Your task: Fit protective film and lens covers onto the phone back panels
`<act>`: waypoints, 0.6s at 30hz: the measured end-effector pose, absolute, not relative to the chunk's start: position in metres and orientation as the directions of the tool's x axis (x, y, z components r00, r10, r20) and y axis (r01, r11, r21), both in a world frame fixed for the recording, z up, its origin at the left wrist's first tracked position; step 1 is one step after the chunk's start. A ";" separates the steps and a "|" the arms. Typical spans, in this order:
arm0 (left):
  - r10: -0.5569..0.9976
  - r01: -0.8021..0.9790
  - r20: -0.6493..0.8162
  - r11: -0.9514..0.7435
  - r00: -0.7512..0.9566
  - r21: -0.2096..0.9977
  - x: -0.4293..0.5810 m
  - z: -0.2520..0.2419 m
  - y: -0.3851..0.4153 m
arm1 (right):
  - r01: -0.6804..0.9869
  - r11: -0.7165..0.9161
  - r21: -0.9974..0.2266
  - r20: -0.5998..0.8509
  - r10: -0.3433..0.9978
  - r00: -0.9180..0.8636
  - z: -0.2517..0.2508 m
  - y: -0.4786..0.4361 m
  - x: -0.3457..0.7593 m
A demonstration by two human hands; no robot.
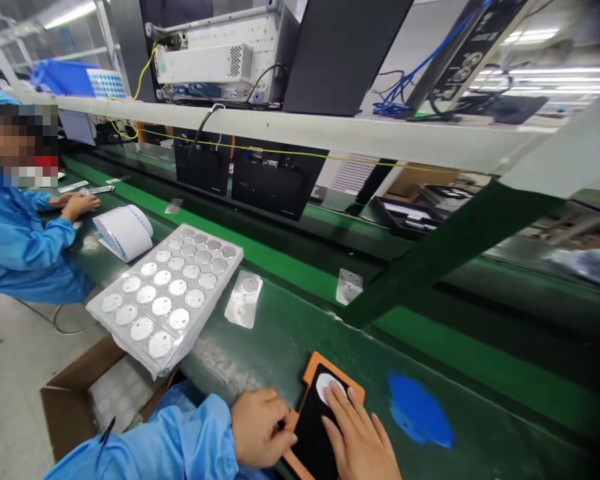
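— Two hands work at the near edge of the green workbench (pixel 473 427); which one lies nearer the white disc (pixel 326 387)?
— The right hand (pixel 363 437); its fingers (pixel 343 408) are spread and nearly flat, with the tips resting on the disc; nothing is pinched between them.
— Location of the disc?
— At the far end of a black pad (pixel 313 433) set in an orange frame (pixel 349 381); the pad's long axis runs from the near bench edge toward the far side, leaning slightly right at its far end.
— State of the left hand (pixel 260 427)?
— Fingers curled, closed against the left side of the frame; whether they grip it cannot be told from this view.
— Surrounding items?
— Left along the near edge, a clear plastic tray (pixel 103 303) holds rows of round silver discs (pixel 161 305); just right of it lies a clear sheet (pixel 235 308) carrying one disc; a white roll (pixel 125 232) lies beyond the tray; a cardboard box (pixel 70 413) sits below the near edge; a blue patch (pixel 420 410) marks the bench right of the pad; a co-worker's hands (pixel 77 205) rest at the far left, well apart from the person's hands.
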State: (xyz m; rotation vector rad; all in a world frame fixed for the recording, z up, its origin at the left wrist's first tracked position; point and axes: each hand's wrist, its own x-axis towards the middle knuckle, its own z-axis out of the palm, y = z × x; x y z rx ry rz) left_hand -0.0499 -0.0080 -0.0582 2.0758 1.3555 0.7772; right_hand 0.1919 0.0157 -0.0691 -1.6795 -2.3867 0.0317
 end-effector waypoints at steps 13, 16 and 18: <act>0.893 0.692 0.439 -0.379 0.098 0.615 -0.124 -0.039 0.019 | 0.836 0.450 -0.314 0.357 0.872 -0.335 -0.035 0.031 0.154; 0.868 0.704 0.461 -0.442 0.182 0.555 -0.128 -0.061 0.041 | 0.890 0.351 -0.291 0.412 0.886 -0.214 -0.021 0.022 0.181; 0.852 0.695 0.463 -0.488 0.246 0.528 -0.126 -0.075 0.048 | 0.956 0.133 -0.263 0.418 0.908 -0.011 -0.011 0.011 0.225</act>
